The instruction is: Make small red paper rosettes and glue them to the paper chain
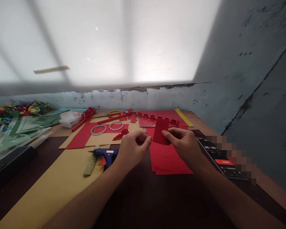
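My right hand [181, 140] pinches a small red paper rectangle [160, 131] between thumb and fingers, holding it up above the table. To its left is my left hand [134, 146], its fingers curled in with the thumb close to the fingertips; whatever it may hold is too small to make out. A gap separates this hand from the paper. Larger red paper sheets [166, 160] lie beneath my right hand. Beside my left wrist rests a blue glue gun [108, 154] with a small light on it, its nozzle pointing left. A crumpled red paper flower [121, 135] lies just beyond my left hand.
Yellow card [50, 178] covers the left side. Two tape rings [98, 129], yellow-handled scissors [113, 113], a rolled red tube [111, 119] and a white box [71, 119] lie farther back. A phone [220, 157] lies right; ribbons [35, 108] fill the far left.
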Tool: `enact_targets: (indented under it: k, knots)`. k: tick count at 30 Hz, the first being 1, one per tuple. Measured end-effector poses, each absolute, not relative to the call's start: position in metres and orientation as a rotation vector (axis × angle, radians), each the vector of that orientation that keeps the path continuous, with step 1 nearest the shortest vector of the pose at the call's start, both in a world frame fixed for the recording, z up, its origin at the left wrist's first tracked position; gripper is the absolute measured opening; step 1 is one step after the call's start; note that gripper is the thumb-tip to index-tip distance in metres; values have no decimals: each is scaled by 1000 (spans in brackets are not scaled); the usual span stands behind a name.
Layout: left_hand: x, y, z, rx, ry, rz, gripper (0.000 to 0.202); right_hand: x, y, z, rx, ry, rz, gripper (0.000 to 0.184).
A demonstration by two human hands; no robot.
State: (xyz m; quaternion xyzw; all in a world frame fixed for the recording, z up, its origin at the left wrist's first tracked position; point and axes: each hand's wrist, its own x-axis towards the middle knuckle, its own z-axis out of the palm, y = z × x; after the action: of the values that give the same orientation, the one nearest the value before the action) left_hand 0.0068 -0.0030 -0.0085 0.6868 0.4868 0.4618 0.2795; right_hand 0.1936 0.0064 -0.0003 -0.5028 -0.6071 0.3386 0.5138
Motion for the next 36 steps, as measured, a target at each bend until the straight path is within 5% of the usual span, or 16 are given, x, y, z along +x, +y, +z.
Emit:
enact_targets:
  k: [2, 13, 24, 30, 36]
  knots:
    - [8, -5, -8, 1928, 1270, 1308, 17, 192, 5, 0, -1191, -1560, 833, 27]
    - [10, -3, -12, 1653, 1006, 1114, 44, 191, 3, -2, -1135, -1685, 1060, 27]
    - [5, 9, -13, 1247, 1059, 1248, 28, 192, 2, -1, -1154, -1709, 1015, 31]
    - [1, 13, -15, 1054, 957, 1351, 48, 191, 5, -4, -1239, -1672, 1028, 32]
    - [3, 11, -12, 1002, 932, 1302, 21, 194, 9, -4, -1068, -1534, 1118, 45]
